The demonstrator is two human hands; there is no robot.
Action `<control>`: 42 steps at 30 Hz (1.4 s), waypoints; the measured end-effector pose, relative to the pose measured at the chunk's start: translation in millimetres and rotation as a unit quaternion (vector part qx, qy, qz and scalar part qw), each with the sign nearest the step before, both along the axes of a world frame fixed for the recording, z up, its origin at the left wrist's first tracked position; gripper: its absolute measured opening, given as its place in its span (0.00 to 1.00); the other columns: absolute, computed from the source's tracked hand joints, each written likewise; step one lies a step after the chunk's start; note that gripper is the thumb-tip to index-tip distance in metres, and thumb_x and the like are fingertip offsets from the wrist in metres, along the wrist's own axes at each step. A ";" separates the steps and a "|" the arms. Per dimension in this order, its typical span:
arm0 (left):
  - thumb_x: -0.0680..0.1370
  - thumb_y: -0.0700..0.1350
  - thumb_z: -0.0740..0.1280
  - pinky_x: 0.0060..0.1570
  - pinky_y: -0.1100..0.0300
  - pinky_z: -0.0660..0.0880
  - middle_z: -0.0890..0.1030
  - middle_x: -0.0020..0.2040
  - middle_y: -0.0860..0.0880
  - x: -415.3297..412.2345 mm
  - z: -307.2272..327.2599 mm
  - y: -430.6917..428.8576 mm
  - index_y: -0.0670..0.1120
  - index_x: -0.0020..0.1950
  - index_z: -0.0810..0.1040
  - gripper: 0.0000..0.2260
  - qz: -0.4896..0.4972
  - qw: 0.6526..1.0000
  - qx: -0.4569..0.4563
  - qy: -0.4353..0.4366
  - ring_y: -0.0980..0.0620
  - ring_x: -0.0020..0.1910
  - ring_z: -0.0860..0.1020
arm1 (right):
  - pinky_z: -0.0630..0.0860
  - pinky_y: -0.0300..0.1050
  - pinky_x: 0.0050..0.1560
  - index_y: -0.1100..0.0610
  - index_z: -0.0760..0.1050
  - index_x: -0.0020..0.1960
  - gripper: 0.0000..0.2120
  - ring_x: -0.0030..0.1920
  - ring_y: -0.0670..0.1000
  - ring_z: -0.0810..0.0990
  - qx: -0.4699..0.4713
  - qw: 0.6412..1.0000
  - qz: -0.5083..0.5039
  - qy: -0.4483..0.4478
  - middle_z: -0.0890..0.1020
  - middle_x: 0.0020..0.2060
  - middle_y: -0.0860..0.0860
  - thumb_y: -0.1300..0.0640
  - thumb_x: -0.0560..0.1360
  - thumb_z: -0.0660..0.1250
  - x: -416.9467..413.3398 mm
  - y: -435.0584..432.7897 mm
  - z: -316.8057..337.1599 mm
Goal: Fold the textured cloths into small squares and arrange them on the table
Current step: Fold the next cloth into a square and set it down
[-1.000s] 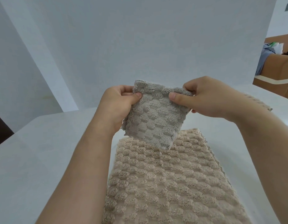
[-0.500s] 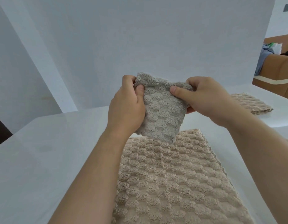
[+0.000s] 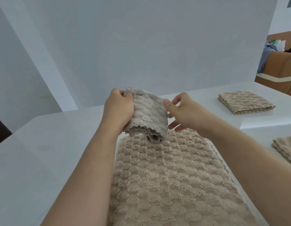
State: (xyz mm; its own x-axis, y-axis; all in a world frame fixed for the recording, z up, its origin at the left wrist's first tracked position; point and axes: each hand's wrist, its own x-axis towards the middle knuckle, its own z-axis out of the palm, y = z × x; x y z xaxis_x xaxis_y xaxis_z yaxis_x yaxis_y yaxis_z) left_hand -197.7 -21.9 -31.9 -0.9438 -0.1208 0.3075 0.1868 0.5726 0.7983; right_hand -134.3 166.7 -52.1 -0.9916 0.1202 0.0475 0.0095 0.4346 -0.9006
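Left hand (image 3: 120, 110) grips folded grey cloth (image 3: 149, 118) — right hand (image 3: 184, 111) spread-fingered beside it.

4 textured cloths: 1 grey, 3 beige.
The folded grey cloth (image 3: 149, 115) hangs at frame centre, gripped by the left hand (image 3: 120, 108), layered edges down. The large beige cloth (image 3: 170, 180) lies flat below. The upper beige square (image 3: 244, 101) sits folded upper right, the cropped beige square (image 3: 285, 147) at the right edge.

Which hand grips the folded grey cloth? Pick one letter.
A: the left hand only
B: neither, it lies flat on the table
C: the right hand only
A: the left hand curls round the grey cloth and holds it up, while the right hand is beside it with fingers spread.
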 end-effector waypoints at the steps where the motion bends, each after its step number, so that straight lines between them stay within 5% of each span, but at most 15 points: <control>1: 0.83 0.50 0.60 0.40 0.55 0.67 0.79 0.49 0.48 -5.0 -4.0 -3.7 0.45 0.60 0.74 0.11 0.014 1.000 0.015 -0.010 0.48 0.47 0.78 | 0.86 0.54 0.45 0.51 0.67 0.57 0.21 0.40 0.51 0.87 0.015 1.000 0.021 -0.009 0.84 0.50 0.52 0.34 0.78 0.62 1.3 -2.3 0.2; 5: 0.82 0.49 0.60 0.42 0.55 0.68 0.80 0.52 0.44 -19.6 -18.4 -15.7 0.41 0.61 0.75 0.14 0.073 0.996 0.040 -0.031 0.44 0.49 0.78 | 0.84 0.53 0.51 0.45 0.68 0.58 0.30 0.43 0.49 0.87 0.086 0.988 0.112 -0.060 0.86 0.47 0.48 0.26 0.67 0.69 9.9 -11.0 1.1; 9: 0.80 0.48 0.60 0.33 0.57 0.66 0.81 0.55 0.37 -27.1 -22.3 -19.5 0.37 0.62 0.75 0.17 0.086 0.993 0.071 -0.030 0.40 0.49 0.80 | 0.82 0.55 0.51 0.48 0.64 0.60 0.34 0.47 0.53 0.84 0.127 0.980 0.135 -0.069 0.82 0.48 0.50 0.34 0.65 0.77 14.2 -21.1 -5.7; 14: 0.81 0.49 0.60 0.33 0.58 0.66 0.81 0.58 0.38 -24.9 -20.3 -11.7 0.36 0.65 0.74 0.20 0.076 0.991 0.106 -0.020 0.42 0.47 0.79 | 0.72 0.45 0.35 0.54 0.60 0.58 0.28 0.37 0.49 0.77 0.135 0.985 0.097 -0.046 0.81 0.43 0.51 0.39 0.74 0.71 11.7 -31.1 -16.9; 19: 0.81 0.50 0.60 0.43 0.56 0.70 0.81 0.53 0.43 -20.1 -15.3 -9.0 0.38 0.63 0.75 0.18 0.081 0.988 0.132 -0.017 0.44 0.49 0.79 | 0.83 0.53 0.42 0.53 0.61 0.58 0.23 0.42 0.54 0.85 0.069 0.991 0.083 -0.077 0.81 0.50 0.56 0.43 0.77 0.69 9.4 -26.2 -13.4; 24: 0.75 0.54 0.61 0.57 0.45 0.79 0.82 0.53 0.45 -18.3 -11.0 -8.9 0.43 0.60 0.76 0.19 0.069 0.980 0.182 -0.031 0.43 0.52 0.81 | 0.84 0.56 0.45 0.53 0.61 0.60 0.13 0.37 0.55 0.86 -0.028 0.993 0.079 -0.088 0.82 0.50 0.57 0.52 0.81 0.64 6.6 -25.3 -8.6; 28: 0.71 0.56 0.61 0.56 0.41 0.80 0.82 0.53 0.45 -21.4 -13.1 -8.0 0.45 0.58 0.76 0.21 0.058 0.972 0.225 -0.042 0.41 0.51 0.83 | 0.83 0.51 0.37 0.53 0.60 0.60 0.08 0.37 0.58 0.87 -0.095 0.995 0.018 -0.029 0.85 0.46 0.58 0.55 0.83 0.58 4.9 -33.7 -8.4; 31: 0.72 0.55 0.61 0.56 0.43 0.80 0.82 0.53 0.45 -22.0 -12.9 -10.7 0.45 0.58 0.76 0.20 0.063 0.972 0.222 -0.042 0.42 0.51 0.82 | 0.73 0.42 0.23 0.52 0.59 0.58 0.09 0.33 0.55 0.86 -0.001 0.999 0.018 0.042 0.84 0.43 0.58 0.60 0.81 0.57 7.9 -33.8 -13.7; 35: 0.81 0.49 0.62 0.40 0.58 0.72 0.79 0.50 0.46 -20.2 -12.3 -16.4 0.39 0.62 0.75 0.16 0.088 0.986 0.139 0.004 0.48 0.44 0.78 | 0.74 0.48 0.28 0.51 0.59 0.56 0.12 0.38 0.58 0.86 0.056 0.995 0.003 0.084 0.83 0.41 0.59 0.65 0.78 0.56 6.0 -23.6 -11.3; 38: 0.84 0.47 0.60 0.45 0.58 0.67 0.77 0.53 0.46 -16.9 -14.1 -15.1 0.41 0.65 0.72 0.14 0.100 0.990 0.095 0.040 0.47 0.49 0.74 | 0.85 0.55 0.42 0.51 0.60 0.56 0.13 0.35 0.52 0.87 -0.026 0.999 0.014 0.027 0.84 0.47 0.61 0.67 0.79 0.56 -1.2 -20.7 -12.8; 42: 0.85 0.47 0.59 0.46 0.60 0.64 0.74 0.53 0.48 -9.8 -9.0 -12.3 0.42 0.67 0.69 0.14 0.092 0.991 0.068 0.064 0.50 0.47 0.72 | 0.84 0.60 0.52 0.54 0.61 0.59 0.17 0.44 0.61 0.88 -0.168 0.984 0.055 -0.007 0.82 0.51 0.66 0.73 0.79 0.60 -4.0 -17.7 -17.9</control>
